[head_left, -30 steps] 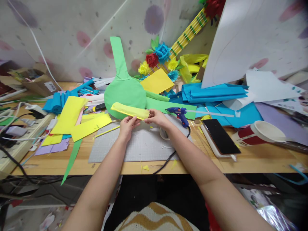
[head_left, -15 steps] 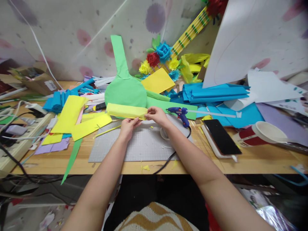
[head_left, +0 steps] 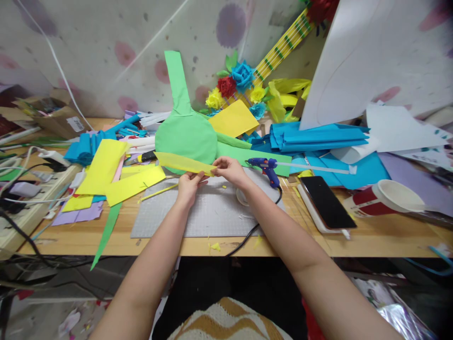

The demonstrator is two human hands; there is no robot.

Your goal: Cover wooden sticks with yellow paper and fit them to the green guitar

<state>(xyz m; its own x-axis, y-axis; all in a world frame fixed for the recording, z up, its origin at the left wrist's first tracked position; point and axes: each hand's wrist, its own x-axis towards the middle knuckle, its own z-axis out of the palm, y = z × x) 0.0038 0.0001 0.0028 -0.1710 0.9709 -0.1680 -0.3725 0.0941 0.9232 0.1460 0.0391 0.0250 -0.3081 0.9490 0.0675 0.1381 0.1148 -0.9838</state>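
Both hands hold a strip of yellow crepe paper above the grey cutting mat. My left hand pinches its lower edge, thumb on top. At the strip's right end, my right hand grips it between thumb and fingers. Behind the strip lies a round green paper piece with an upright green band. A thin yellow stick rests left of my left hand. Just right of my right hand, a blue glue gun lies on its side with a clear glue stick in its back.
Yellow paper pieces lie on the left beside a power strip. On the right are a phone, a paper cup and folded blue paper. Paper roses stand at the back. A black cord crosses the table edge.
The yellow strip has tilted and turned in my fingers, so its face looks narrower and slopes down to the right. Both hands keep nearly the same place.
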